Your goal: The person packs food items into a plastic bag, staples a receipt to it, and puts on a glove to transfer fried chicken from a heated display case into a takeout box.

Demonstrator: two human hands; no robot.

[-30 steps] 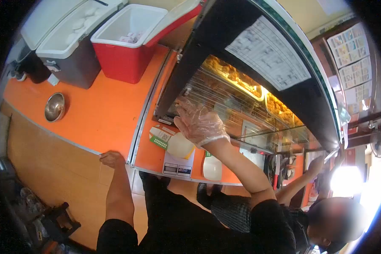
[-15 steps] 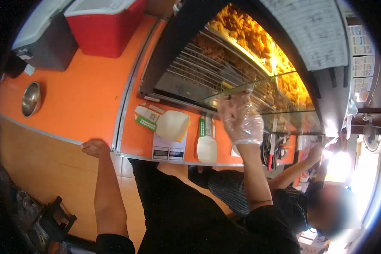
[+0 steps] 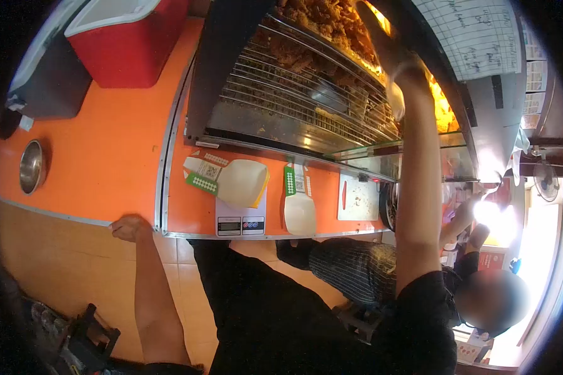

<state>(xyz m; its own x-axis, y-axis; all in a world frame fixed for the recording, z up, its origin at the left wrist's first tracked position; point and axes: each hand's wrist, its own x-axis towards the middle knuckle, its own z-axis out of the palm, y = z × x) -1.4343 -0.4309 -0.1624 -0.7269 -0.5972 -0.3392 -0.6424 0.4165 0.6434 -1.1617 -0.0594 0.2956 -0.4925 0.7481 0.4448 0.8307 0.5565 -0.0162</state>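
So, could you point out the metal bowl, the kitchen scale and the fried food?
Metal bowl (image 3: 31, 167): head view, on its inside.
Kitchen scale (image 3: 241, 222): head view, on its front panel.
Fried food (image 3: 322, 26): head view, on the surface of the browned pile.

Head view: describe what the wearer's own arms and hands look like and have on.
The arms come out of black short sleeves, leaving the forearms uncovered. The left hand has no glove. The right hand wears a thin, see-through plastic glove with a loose cuff at the wrist; its fingers are hard to make out.
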